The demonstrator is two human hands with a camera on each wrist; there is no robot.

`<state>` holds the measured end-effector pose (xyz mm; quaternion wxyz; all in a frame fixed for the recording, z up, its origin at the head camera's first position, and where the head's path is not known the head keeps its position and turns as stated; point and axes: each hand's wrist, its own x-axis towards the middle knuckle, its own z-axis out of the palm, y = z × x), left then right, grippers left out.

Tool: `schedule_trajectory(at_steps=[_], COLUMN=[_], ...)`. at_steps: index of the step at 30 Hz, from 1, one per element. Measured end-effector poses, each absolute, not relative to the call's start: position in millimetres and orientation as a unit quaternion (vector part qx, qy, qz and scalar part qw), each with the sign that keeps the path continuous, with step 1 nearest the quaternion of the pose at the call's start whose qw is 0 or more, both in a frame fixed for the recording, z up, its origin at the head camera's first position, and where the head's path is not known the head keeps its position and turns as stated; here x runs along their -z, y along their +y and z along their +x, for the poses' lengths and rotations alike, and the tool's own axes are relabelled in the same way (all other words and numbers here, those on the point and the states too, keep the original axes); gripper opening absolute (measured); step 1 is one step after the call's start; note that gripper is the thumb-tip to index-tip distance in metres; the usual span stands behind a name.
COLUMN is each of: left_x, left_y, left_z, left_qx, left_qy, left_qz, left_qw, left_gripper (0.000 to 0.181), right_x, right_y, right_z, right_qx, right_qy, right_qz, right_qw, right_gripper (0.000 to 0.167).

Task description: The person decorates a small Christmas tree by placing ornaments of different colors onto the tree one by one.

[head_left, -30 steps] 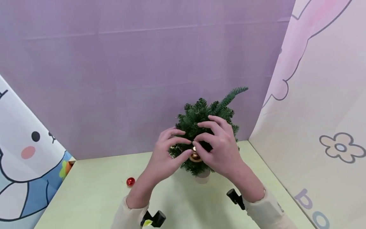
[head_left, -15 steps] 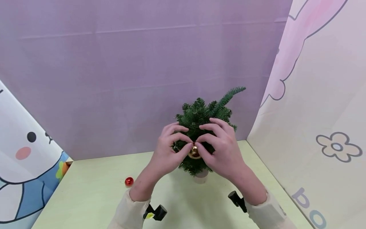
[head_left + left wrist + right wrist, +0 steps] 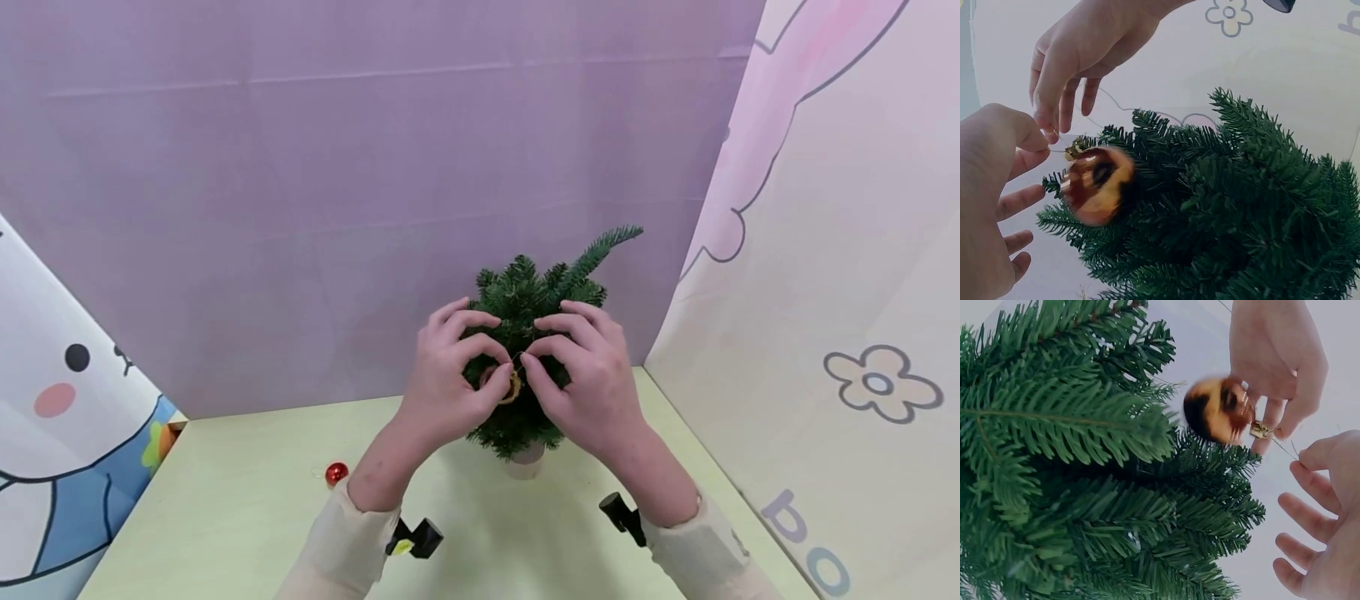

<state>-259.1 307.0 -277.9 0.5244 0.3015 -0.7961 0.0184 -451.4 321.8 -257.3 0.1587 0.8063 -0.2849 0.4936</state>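
A shiny gold bauble (image 3: 1099,187) with a gold cap (image 3: 1260,429) hangs in front of a small green artificial Christmas tree (image 3: 517,287). From its cap runs a thin thread (image 3: 1284,449), held between both hands. My left hand (image 3: 453,375) pinches the thread close to the cap with thumb and index finger. Farther along, my right hand (image 3: 588,383) pinches the thread's end between thumb and index fingertip. The other fingers of both hands are spread in front of the branches. In the head view, the left thumb covers part of the bauble.
A red bauble (image 3: 336,474) with a thin loop lies on the pale table (image 3: 247,500), left of the left wrist. The tree stands in a light pot (image 3: 525,463). Behind is a purple backdrop (image 3: 360,208); a printed panel (image 3: 847,275) rises at the right.
Both hands have risen slightly. Their fingertips, which met above the bauble half a second ago, are now a little apart, with thread between them. The left thumb now hides more of the bauble.
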Motion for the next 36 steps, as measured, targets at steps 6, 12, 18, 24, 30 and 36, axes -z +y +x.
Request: schedule_trajectory(at_steps=[6, 12, 18, 24, 30, 36], left_x=[267.4, 259.9, 262.0, 263.5, 263.4, 263.9], left_y=[300.1, 293.4, 291.1, 289.6, 286.2, 284.8], left_z=[-266.9, -273.2, -276.3, -278.6, -277.2, -273.9], left_qx=[-0.043, -0.072, -0.082, -0.107, -0.144, -0.174], left_qy=[-0.797, -0.788, -0.785, -0.780, -0.779, -0.773], left_qz=[0.302, 0.316, 0.350, 0.363, 0.368, 0.375], left_qw=[0.521, 0.524, 0.504, 0.498, 0.487, 0.482], left_gripper=[0.011, 0.010, 0.010, 0.010, 0.009, 0.011], right_x=[249.2, 240.3, 241.1, 240.4, 234.0, 230.7], right_y=[317.5, 315.2, 314.6, 312.7, 308.3, 302.9], right_z=[-454.3, -457.9, -458.0, -455.6, -450.7, -445.4], right_qx=[-0.478, -0.477, -0.473, -0.458, -0.446, -0.430], right_qy=[-0.297, -0.339, -0.374, -0.388, -0.385, -0.375], right_qz=[0.809, 0.789, 0.777, 0.776, 0.782, 0.794], right_qw=[0.168, 0.189, 0.182, 0.192, 0.202, 0.208], right_gripper=[0.013, 0.010, 0.009, 0.004, 0.005, 0.004])
